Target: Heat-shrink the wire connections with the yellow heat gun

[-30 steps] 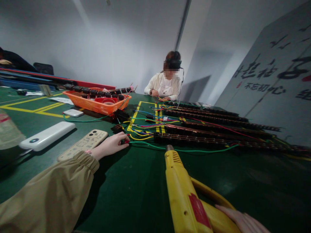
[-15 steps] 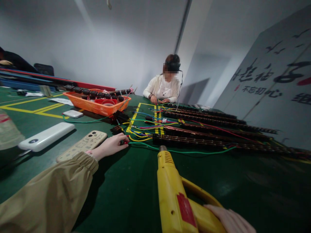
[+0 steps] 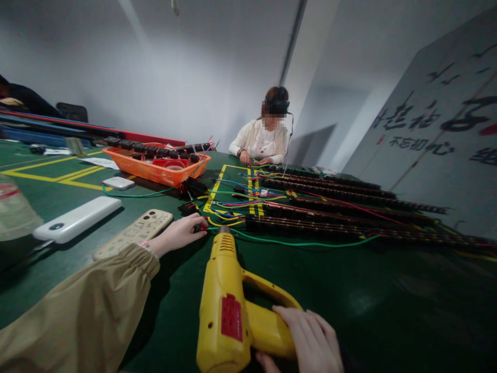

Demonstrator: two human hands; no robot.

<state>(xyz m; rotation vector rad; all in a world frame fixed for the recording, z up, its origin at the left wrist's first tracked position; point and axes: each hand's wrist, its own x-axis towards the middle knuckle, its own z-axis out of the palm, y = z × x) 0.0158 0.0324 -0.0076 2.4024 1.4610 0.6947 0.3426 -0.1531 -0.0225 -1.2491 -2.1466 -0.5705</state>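
Pointing forward, the heat gun (image 3: 222, 282) runs fore-and-aft.

Location type: workshop, apparently electrical assembly. Indicators: green worktable (image 3: 174, 321) marked with yellow lines (image 3: 33, 176); yellow heat gun (image 3: 221, 290); long dark strips (image 3: 334, 225) laid in rows, coloured wires (image 3: 310, 244) at ends; orange basket (image 3: 155, 177) holding parts; co-worker (image 3: 264, 142) seated across worktable.

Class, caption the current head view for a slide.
Right hand grips a yellow plastic heat gun; left hand at one end of a thin green wire on a green tabletop.
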